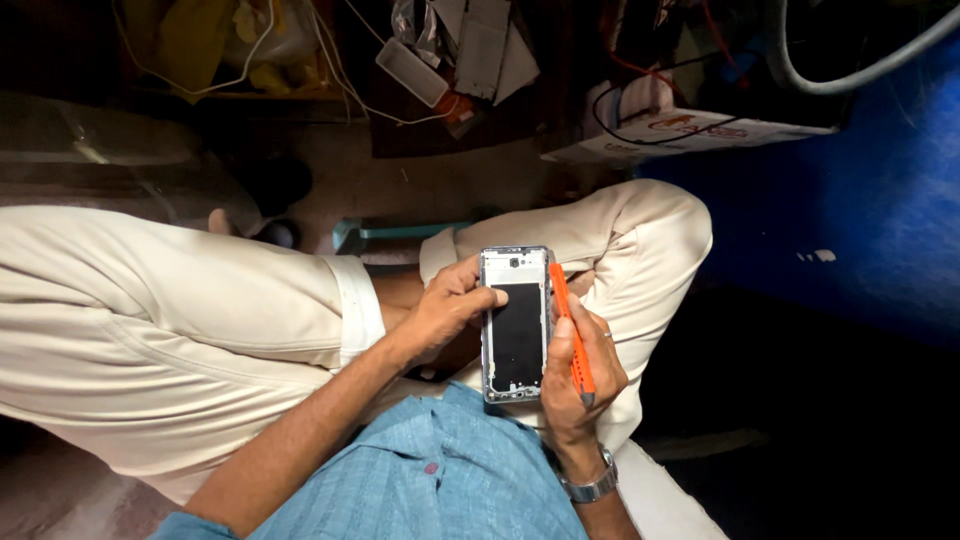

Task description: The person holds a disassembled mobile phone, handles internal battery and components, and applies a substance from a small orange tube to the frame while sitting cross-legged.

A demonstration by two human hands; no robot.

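- The phone (516, 322) is upright in the middle of the view, over the person's lap, with its back cover off; a black battery fills most of the frame and a pale board shows at the top.
- The left hand (447, 312) grips the phone's left edge, thumb laid across onto the battery's upper corner, fingers wrapped behind.
- The right hand (582, 372) cups the phone's right edge and lower corner and also clasps an orange tool (571, 330).
- The tool lies along the phone's right side, its thin tip near the top right corner, its dark butt end pointing down past the thumb.
- A metal watch (592, 487) sits on the right wrist; a ring shows on one finger.
- Both knees are bent in cream trousers (170, 320); a blue shirt (440, 480) fills the lower centre.
- Beyond the knees the floor carries a white box (690, 135) with black cable over it, a white charger block (412, 72) with cords, and grey flat parts.
- A blue wall (870, 200) stands on the right.
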